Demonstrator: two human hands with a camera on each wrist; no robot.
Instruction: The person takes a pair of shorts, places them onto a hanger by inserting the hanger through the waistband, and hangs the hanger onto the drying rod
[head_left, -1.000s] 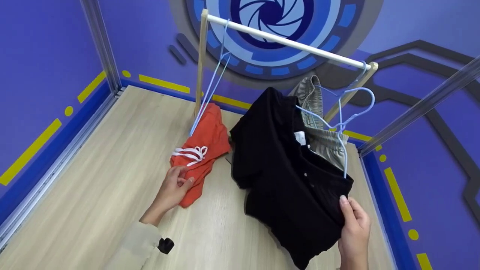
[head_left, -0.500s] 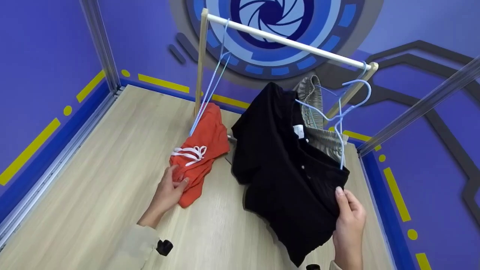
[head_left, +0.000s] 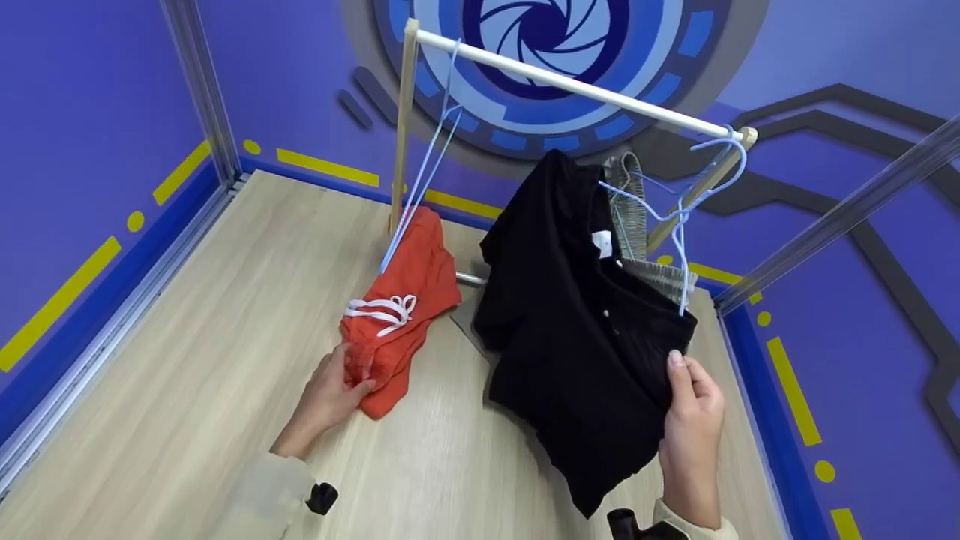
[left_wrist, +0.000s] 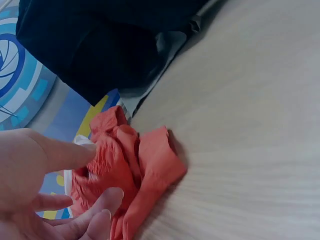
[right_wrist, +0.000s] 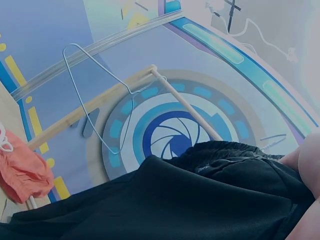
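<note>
My right hand (head_left: 694, 427) pinches the waistband of the black shorts (head_left: 555, 315), thumb on top. A light blue hanger (head_left: 682, 214) sits inside that waistband, its hook overlapping the rail's right end in the head view; contact cannot be told. Over the crumpled red-orange shorts (head_left: 420, 262) with white drawstring, lying on the wooden surface, is my left hand (head_left: 326, 397). Its thumb and fingers stand apart around the fabric in the left wrist view. A bare blue hanger (right_wrist: 75, 90) hangs at the rail's left end, apart from the red-orange shorts (right_wrist: 25, 170).
The rack's white rail (head_left: 570, 81) rests on wooden posts (head_left: 403, 120). Grey shorts (head_left: 628, 206) on another hanger are partly hidden behind the black ones. Blue decorated walls (head_left: 90, 112) enclose the wooden surface (head_left: 187, 360).
My right hand has raised the black shorts and their hanger, bringing the hook up near the rail. My left hand has shifted slightly left and down beside the red-orange shorts.
</note>
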